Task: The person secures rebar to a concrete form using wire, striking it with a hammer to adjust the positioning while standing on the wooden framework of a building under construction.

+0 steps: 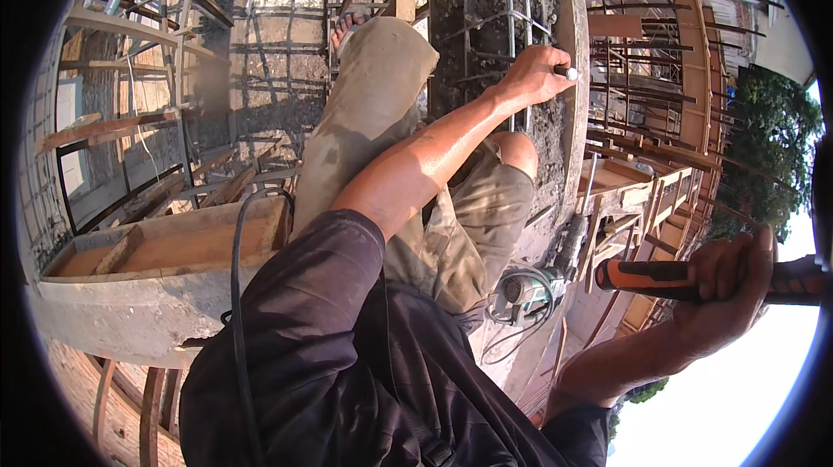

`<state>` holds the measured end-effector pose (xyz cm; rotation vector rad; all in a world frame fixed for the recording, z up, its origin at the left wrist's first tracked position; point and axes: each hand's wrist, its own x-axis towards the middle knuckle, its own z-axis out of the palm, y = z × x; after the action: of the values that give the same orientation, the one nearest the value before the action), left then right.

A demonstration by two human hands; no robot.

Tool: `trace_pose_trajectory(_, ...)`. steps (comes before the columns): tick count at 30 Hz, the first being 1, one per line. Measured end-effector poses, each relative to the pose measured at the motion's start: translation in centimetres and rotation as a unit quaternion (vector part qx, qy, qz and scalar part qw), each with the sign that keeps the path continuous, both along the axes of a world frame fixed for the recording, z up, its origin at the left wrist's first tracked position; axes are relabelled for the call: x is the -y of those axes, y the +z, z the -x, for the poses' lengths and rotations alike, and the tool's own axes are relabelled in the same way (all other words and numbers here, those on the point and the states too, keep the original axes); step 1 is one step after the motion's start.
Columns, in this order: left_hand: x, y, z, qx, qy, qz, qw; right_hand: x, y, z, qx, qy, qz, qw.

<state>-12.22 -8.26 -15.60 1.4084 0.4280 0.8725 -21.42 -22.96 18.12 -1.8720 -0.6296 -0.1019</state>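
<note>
My left hand (534, 78) is closed around a chisel (566, 73), of which only a short dark end with a bright round tip shows. It is held over the wooden formwork edge (573, 42) beside a beam trench with steel rebar (512, 11). The chisel's other end is hidden by my fist. Raised at the right, my right hand (733, 272) grips a hammer (646, 278) by its orange and black handle. The hammer's head is lost at the dark right rim. My knees, in tan trousers (382, 59), are bent below my left forearm.
A green and grey power drill (525, 289) with a coiled cord lies by my right leg. A wooden box form (173, 246) sits on a concrete beam (130, 311) at left. Timber scaffolding (659, 111) and a drop lie to the right.
</note>
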Motion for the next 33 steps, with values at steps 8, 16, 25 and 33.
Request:
trace_pose_trajectory(8, -0.2, -0.9, -0.3, 0.028, -0.045, -0.024, 0.998, 1.4, -15.7, -3.3, -0.246, -0.036, 0.395, 0.884)
trace_pose_trajectory(16, 0.5, -0.7, -0.6, -0.014, -0.024, 0.002, 1.0, 5.0, -8.9, -2.8, -0.142, -0.026, 0.204, 0.968)
trace_pose_trajectory(25, -0.4, -0.6, 0.0, -0.021, -0.085, 0.015, 0.996, -0.4, -11.3, -3.2, -0.102, -0.028, 0.143, 0.984)
trace_pose_trajectory(33, -0.5, -1.1, -0.5, -0.031, -0.11, -0.017, 0.993, 8.2, -13.7, -3.7, -0.19, 0.051, 0.36, 0.912)
